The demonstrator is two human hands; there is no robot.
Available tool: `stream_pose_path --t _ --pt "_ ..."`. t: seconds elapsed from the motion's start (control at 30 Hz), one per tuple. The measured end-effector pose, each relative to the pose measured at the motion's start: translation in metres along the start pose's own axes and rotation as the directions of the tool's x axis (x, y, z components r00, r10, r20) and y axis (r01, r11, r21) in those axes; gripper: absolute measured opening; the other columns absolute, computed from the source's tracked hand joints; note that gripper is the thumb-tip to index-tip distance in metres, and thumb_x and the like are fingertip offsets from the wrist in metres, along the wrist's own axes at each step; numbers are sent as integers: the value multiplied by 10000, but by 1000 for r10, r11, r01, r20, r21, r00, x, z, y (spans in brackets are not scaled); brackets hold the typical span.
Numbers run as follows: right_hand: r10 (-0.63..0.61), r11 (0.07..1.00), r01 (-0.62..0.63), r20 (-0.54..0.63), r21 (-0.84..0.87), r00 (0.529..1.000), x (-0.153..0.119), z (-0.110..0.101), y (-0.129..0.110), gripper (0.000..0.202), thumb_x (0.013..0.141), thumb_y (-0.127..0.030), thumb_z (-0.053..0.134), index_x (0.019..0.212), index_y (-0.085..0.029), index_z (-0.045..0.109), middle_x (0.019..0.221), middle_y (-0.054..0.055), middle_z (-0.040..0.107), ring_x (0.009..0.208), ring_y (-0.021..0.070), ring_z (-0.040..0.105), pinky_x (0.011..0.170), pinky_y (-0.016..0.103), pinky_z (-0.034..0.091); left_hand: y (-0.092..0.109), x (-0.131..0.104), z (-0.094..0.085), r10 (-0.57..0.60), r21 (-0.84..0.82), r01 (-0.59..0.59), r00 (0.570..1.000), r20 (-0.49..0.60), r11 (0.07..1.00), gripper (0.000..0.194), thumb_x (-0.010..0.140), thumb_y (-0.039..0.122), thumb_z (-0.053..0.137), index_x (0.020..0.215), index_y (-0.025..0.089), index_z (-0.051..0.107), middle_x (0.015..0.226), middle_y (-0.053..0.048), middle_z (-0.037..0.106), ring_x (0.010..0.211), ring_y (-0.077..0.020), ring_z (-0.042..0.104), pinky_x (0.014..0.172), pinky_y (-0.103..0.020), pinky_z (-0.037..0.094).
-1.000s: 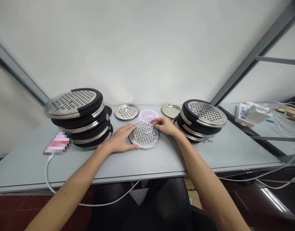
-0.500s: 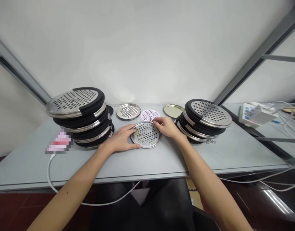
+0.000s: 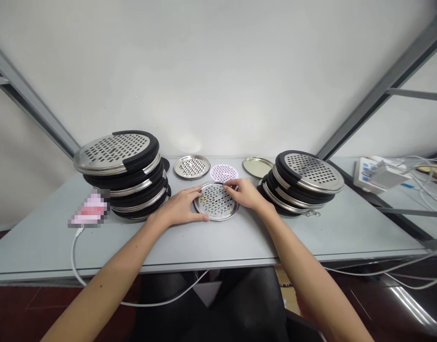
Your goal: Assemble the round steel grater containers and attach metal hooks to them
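Disc (image 3: 217, 199), pale and perforated, lies flat within the rim of a round metal tray (image 3: 222, 219) on the grey table (image 3: 211, 244), between two stacks. Left hand (image 3: 183, 207) is spread open along the tray's left side, thumb at the near edge, fingers at the far left. Right hand (image 3: 245, 194) has thumb and index close together at the far right edge of disc and tray; whether they pinch anything cannot be told. Hands are apart from each other. Behind: silvery perforated plate (image 3: 192, 167), pinkish perforated sheet (image 3: 223, 174), gold-toned plate (image 3: 257, 167). Left stack (image 3: 122, 175) and right stack (image 3: 304, 183) consist of black-banded metal rounds, perforated faces on top. Pixelated pink item (image 3: 90, 209), seemingly joined to a white cable (image 3: 73, 251), lies near the left stack.
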State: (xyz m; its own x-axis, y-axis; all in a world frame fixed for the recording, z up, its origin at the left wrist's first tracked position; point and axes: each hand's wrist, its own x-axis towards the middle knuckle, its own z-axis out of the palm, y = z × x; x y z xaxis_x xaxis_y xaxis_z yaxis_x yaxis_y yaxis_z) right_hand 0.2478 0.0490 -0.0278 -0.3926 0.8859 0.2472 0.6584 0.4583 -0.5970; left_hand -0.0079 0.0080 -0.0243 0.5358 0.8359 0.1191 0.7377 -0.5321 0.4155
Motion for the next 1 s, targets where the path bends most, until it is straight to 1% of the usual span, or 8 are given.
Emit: stream_pose_path --t 0.23,0.4,0.57,0.7,0.77,0.87,0.93,1.0 --pt "-13 1000 13 -32 0 999 0 4 -2 236 887 -298 535 975 -174 715 947 59 745 775 177 654 721 279 487 -3 1 3 -6 -30 5 1000 -27 1000 855 652 702 696 1300 157 580 1457 -128 474 1325 -322 462 1114 -427 378" --pt "-18 999 17 -17 -31 1000 1 8 -3 371 816 -135 508 1156 -158 653 1032 82 735 889 191 656 801 282 491 -3 1 3 -18 -63 12 996 -84 998 840 624 666 739 1290 174 601 1471 -108 459 1312 -340 473 1108 -433 395" --pt "-12 998 13 17 -69 1000 0 7 -5 485 789 -94 472 1255 -156 592 1048 79 731 851 186 653 796 287 488 -2 0 3 -6 -37 5 999 -46 999 733 661 671 706 1205 182 663 1446 -106 489 1298 -337 487 1084 -427 419" --pt "-15 999 13 -33 -45 999 0 6 -2 483 792 -90 473 1256 -160 589 1133 89 703 877 181 649 814 291 492 -1 0 3 -8 13 9 999 -45 1000 764 686 699 666 1233 166 633 1397 -129 533 1285 -320 502 1086 -424 409" --pt "-10 1000 8 -82 -22 997 1 5 1 458 793 -93 484 1230 -159 609 1169 93 688 892 178 647 818 291 495 1 0 3 -4 46 6 999 -48 999 761 697 709 649 1220 158 633 1373 -136 552 1270 -313 516 1075 -415 417" --pt "12 1000 -14 -142 -11 990 2 0 7 346 802 -111 493 1089 -147 683 1087 94 715 906 192 650 830 308 498 6 -1 0 27 91 -20 996 -83 996 669 728 697 631 1113 152 677 1283 -136 617 1189 -299 578 1027 -396 453" --pt "-3 1000 1 -134 -21 991 3 -3 10 287 794 -106 493 963 -145 722 1027 93 729 933 207 653 861 322 493 9 -2 -1 59 109 -48 992 -108 993 540 777 661 607 977 170 710 1133 -110 690 1068 -275 640 968 -382 484" --pt "-55 998 53 -73 -32 996 4 -4 11 275 771 -82 493 864 -155 741 988 81 736 941 211 658 892 324 484 11 -2 -2 82 117 -68 989 -126 991 442 840 608 561 860 194 714 963 -69 728 927 -242 676 890 -364 507"
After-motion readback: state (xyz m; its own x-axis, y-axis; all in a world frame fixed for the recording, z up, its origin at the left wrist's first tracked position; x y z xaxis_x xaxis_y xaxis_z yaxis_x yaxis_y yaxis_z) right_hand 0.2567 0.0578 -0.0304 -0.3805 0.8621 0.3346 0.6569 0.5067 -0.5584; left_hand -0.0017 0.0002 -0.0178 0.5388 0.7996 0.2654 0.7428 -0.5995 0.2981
